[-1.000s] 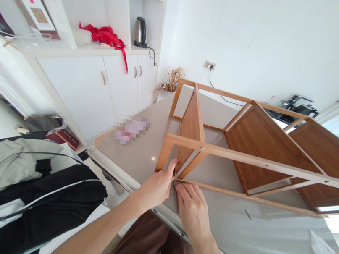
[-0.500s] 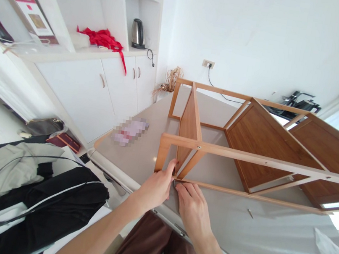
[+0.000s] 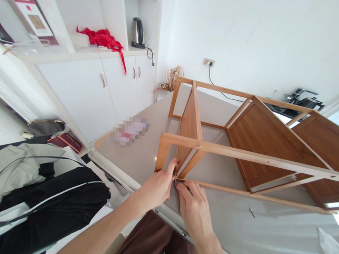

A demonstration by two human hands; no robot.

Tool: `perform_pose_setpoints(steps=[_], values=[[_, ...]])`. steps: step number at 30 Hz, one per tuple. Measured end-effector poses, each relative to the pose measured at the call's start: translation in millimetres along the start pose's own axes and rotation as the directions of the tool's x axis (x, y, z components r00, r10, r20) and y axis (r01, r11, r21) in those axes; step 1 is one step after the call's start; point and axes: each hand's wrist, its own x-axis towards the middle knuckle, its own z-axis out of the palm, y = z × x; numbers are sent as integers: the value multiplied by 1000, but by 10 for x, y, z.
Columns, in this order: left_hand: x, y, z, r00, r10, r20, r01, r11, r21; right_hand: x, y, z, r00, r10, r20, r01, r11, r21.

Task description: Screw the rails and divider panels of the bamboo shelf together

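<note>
A wooden shelf rack (image 3: 232, 152) lies on its side on the grey table, its panels standing upright between the rails. My left hand (image 3: 159, 187) is closed around the near lower rail at the rack's left corner, thumb pressed up against the end panel (image 3: 188, 125). Close beside it, my right hand (image 3: 194, 205) has its fingers curled in a pinch just below the same rail. Between the two hands a sliver of a small thin metal tool shows at the right fingertips; most of it is hidden.
On the grey table (image 3: 222, 220) lie a small pointed metal piece (image 3: 252, 213), a clear plastic bag (image 3: 334, 249) and a blurred-out item (image 3: 130, 131). Clothes and cables (image 3: 61, 187) are heaped at left. White cabinets (image 3: 79, 88) hold a kettle (image 3: 137, 33) and red ribbon (image 3: 102, 39).
The view has shifted very slightly. Both hands stay at the same corner of the rack, and the right fingers have barely moved.
</note>
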Motion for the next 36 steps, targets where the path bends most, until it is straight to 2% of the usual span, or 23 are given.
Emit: perform_pose_setpoints(steps=[13,24,36], values=[[4,16,-8,1000,-16,15,16,1000,-6,3,-30,-4,1000,19,11,-19,999,-32],[2,-17,15,1000,15,-6,-15,1000,2,50,-5,-36,1000,-22,-5,22,1000,-5],[1,21,4,1000,-1,2,1,999,-43,30,27,-45,1000,25,1,-25,1000,1]])
